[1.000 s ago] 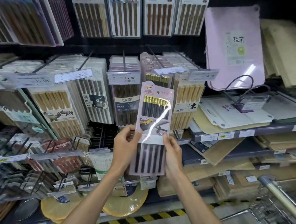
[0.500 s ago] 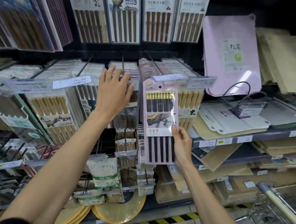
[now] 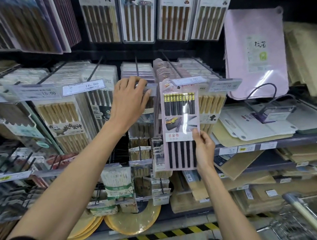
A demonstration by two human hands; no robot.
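**Chopstick pack held at the peg**

On the display rack (image 3: pixel 106 50) we find the pink chopstick pack (image 3: pixel 180 121) upright at a peg's front. Our right hand (image 3: pixel 204 150) pinches its right edge. Our left hand (image 3: pixel 131 97), apart, curls over the neighbouring price tag (image 3: pixel 150 87).

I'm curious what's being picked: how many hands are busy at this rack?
2. The left hand curls over a price tag; the right hand pinches the pink chopstick pack by its right edge. No other hand shows.
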